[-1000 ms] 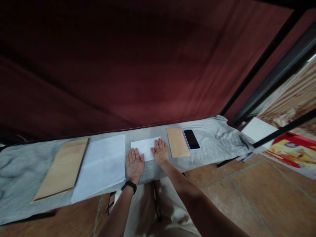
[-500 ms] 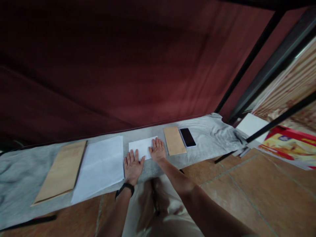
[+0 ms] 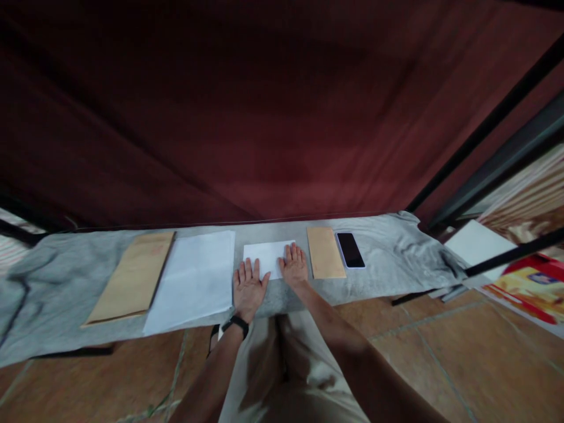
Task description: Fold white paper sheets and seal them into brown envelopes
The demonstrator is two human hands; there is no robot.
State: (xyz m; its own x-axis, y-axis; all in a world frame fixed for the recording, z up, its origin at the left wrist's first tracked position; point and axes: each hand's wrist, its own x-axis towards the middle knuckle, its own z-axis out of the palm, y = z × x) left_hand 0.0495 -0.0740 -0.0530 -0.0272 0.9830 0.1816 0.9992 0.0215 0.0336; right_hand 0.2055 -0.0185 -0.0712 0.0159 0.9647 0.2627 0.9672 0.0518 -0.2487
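Both flat, open hands, left hand [image 3: 248,289] and right hand [image 3: 294,267], seemingly press the white sheet [image 3: 265,258].

**Folded white sheet lying flat under both hands**

A small white paper [image 3: 267,258], folded into a neat rectangle, is lying flat on the grey cloth-covered tabletop [image 3: 388,258], its long side running left to right. The left hand [image 3: 249,288] is resting palm-down, fingers spread, over its near left corner, while the right hand [image 3: 294,265] is pressing flat on its right end. The paper is showing no writing.
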